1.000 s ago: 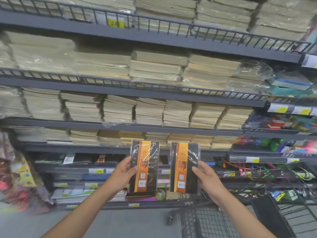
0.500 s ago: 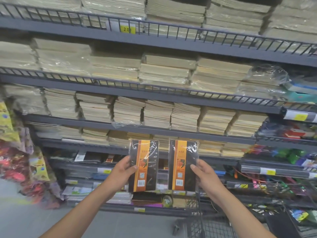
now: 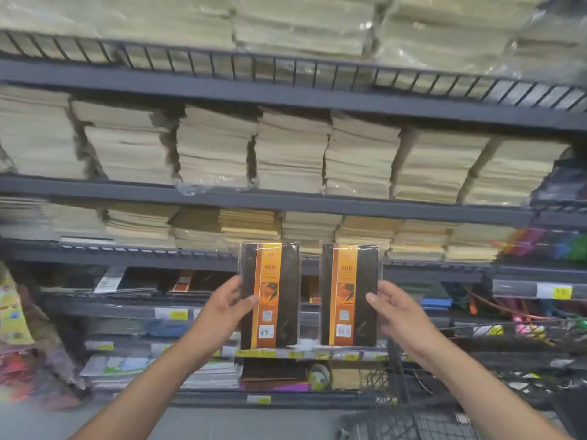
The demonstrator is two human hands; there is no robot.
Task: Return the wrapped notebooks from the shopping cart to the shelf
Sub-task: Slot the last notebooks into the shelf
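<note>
Two wrapped notebooks held upright, side by side, narrow gap between, in front of stationery shelf [image 3: 349, 207]. Left hand [image 3: 227, 308] holds left notebook [image 3: 270, 295] by its left edge, thumb across black cover. Right hand [image 3: 394, 309] holds right notebook [image 3: 349, 295] by its right edge, thumb on front. Each grip closed round own notebook. Both covers black with orange band under clear wrap. Behind, cream paper stacks [image 3: 292, 154] fill upper boards. Yellow price tags [image 3: 560, 292] on lower rails. Wire shopping cart [image 3: 413, 423] at lower right.

Bright even store light, heavy motion blur, edges bowed, plastic glare
</note>
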